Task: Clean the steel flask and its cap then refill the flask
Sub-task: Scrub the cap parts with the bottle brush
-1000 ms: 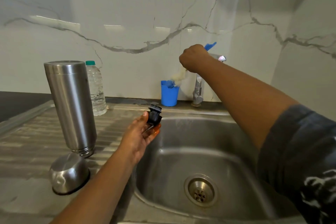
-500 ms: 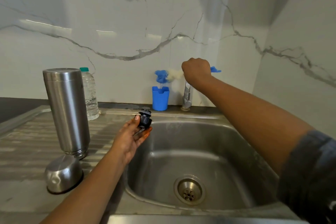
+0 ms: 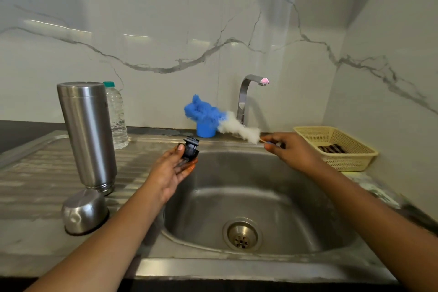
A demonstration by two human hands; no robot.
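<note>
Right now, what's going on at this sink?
A person is cleaning flask parts. The left hand holds the black stopper over the sink edge. The right hand pinches the handle of a blue-and-white bottle brush, whose bristles are clear of the stopper. The steel flask stands upended on the drainboard, with its steel cup lid dome-up beside it. No water shows at the tap.

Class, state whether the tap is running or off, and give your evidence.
Off. No stream falls from the spout of the tap, and no water splashes in the sink below it.
</note>
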